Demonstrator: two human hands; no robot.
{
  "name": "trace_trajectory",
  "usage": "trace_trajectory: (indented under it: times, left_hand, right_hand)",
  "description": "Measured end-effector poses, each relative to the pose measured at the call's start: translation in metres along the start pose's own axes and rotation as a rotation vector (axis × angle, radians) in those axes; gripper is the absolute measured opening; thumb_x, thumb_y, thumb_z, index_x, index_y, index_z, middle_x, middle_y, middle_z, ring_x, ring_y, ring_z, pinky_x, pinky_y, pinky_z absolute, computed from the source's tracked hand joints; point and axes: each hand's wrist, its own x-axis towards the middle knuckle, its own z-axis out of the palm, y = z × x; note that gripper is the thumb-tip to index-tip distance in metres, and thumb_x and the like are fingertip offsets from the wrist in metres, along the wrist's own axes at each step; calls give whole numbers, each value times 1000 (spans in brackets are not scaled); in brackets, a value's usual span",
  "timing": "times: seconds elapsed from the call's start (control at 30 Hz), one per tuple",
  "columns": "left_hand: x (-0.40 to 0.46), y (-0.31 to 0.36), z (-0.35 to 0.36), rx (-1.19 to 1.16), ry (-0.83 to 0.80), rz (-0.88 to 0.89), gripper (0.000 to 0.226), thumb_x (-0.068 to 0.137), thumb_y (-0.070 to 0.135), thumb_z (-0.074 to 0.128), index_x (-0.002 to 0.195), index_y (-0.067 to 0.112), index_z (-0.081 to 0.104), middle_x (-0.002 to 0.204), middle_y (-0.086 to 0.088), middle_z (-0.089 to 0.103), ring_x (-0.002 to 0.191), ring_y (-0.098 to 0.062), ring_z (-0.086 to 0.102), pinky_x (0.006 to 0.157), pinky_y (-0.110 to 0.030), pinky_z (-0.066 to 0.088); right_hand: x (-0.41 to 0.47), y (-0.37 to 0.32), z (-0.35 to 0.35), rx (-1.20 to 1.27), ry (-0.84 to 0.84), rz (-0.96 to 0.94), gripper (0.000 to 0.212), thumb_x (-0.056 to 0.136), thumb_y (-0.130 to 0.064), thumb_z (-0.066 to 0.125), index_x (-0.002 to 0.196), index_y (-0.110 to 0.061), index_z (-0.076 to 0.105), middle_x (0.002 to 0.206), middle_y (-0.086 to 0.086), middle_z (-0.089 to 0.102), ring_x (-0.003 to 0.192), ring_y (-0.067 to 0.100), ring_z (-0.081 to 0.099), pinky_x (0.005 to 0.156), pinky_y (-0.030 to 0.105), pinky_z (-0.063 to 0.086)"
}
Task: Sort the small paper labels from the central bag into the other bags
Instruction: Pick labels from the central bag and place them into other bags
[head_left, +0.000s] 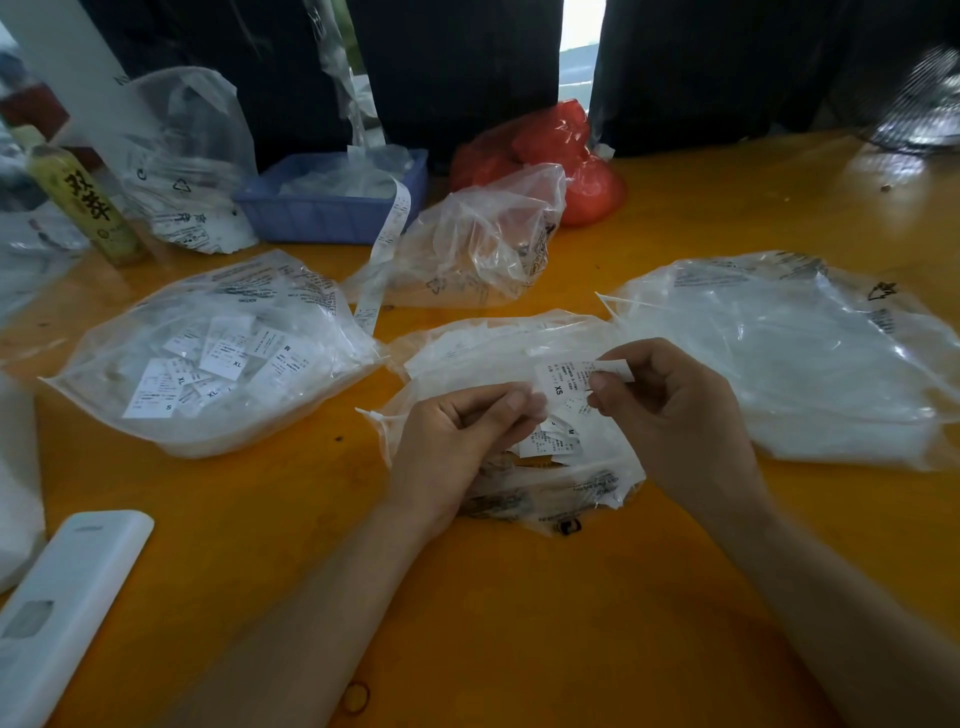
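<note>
We hold a small white paper label (558, 382) printed with fine text and a bold "XS", between both hands just above the central bag (519, 353). Our left hand (457, 441) pinches its left edge with thumb and curled fingers, that grip clamped on the paper; our right hand (670, 410) pinches the right edge, where a strip of the label folds back over the fingertips, so this grip is clamped on it too.

The central bag is clear crumpled plastic lying open on the orange tabletop (519, 623), with more loose labels (556, 441) inside, one showing "M". The near part of the tabletop, below our wrists, gives room to move; a white flat device (67, 597) lies at the near left edge.

To the left, a clear bag (208, 353) holds labels marked "XL", "M" and "S". To the right, a large clear bag (779, 358) lies well apart from it; we cannot tell its contents. Behind the central one sits another clear bag (483, 239), with a long paper strip (387, 244) trailing from a blue tray (332, 202), and a red bag (561, 156) beyond.
</note>
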Motion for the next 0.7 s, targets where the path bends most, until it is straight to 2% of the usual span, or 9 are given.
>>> trace_trajectory:
  times: [0.1,0.3,0.4,0.5,0.6,0.7]
  left_hand:
    - [0,-1,-1,-5,-22,-29,26,85,26,81,109,15,83,110,-18,80,109,-31,77,90,-28,62]
    - [0,-1,-2,-13,-55,-44,38,80,34,86,112,13,82,113,-18,79,112,-30,76,92,-28,61]
    - [2,-2,-3,-12,-38,-41,35,83,31,84,113,13,82,113,-18,79,112,-31,76,92,-28,61]
    - [2,-3,-3,-5,-29,-37,28,88,26,79,113,13,82,113,-18,79,112,-31,76,92,-28,61]
    - [1,-2,-2,-1,-20,-36,32,87,30,80,113,12,82,111,-18,79,111,-31,76,91,-28,61]
    - [1,-2,-1,35,-15,-35,37,87,32,80,114,8,81,111,-18,79,111,-31,76,91,-29,62]
  right_hand:
    - [0,1,-1,15,30,-2,11,94,-25,70,104,-22,68,87,-13,75,84,4,73,76,29,61]
    - [1,0,-2,19,60,-15,8,95,-22,70,103,-23,68,85,-14,75,82,1,72,70,14,55]
    - [2,0,-2,15,49,6,7,94,-22,70,101,-24,68,84,-14,75,82,2,72,70,17,56]
    - [1,-1,-1,-11,20,10,9,94,-22,70,102,-24,67,85,-13,75,82,3,72,73,24,59]
    - [1,0,0,-46,-11,9,10,94,-21,70,103,-25,67,87,-12,75,82,3,71,78,31,60]
    - [0,1,1,-86,-65,0,8,95,-21,70,103,-25,68,86,-12,75,81,3,71,76,30,60]
